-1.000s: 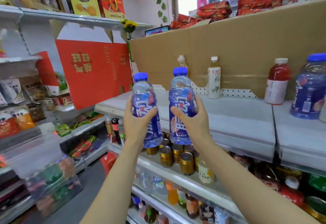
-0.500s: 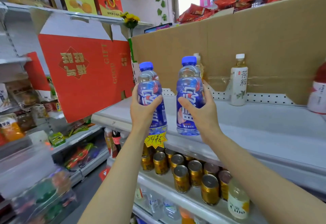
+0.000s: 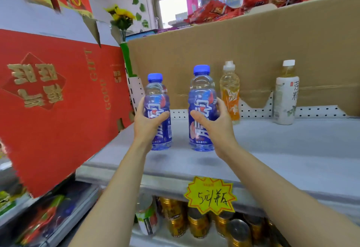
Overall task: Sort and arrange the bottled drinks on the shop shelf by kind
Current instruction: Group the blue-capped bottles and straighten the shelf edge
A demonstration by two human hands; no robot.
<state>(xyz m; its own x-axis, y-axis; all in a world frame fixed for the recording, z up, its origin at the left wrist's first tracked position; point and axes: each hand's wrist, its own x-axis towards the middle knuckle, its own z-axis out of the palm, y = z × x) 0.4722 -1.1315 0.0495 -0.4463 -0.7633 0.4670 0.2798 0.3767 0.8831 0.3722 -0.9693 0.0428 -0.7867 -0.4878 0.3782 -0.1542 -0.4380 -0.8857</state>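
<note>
The left hand grips one blue-capped clear plastic bottle; the right hand grips its twin. Both hang just above the grey shelf, probably to stand together as one kind.

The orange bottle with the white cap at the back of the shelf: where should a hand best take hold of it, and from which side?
Grip the orange bottle around its labelled middle, coming from its right. It stands upright against the cardboard wall, so the back is closed, and the right hand with its blue bottle crowds its left. The gap toward the white bottle is free.
</note>
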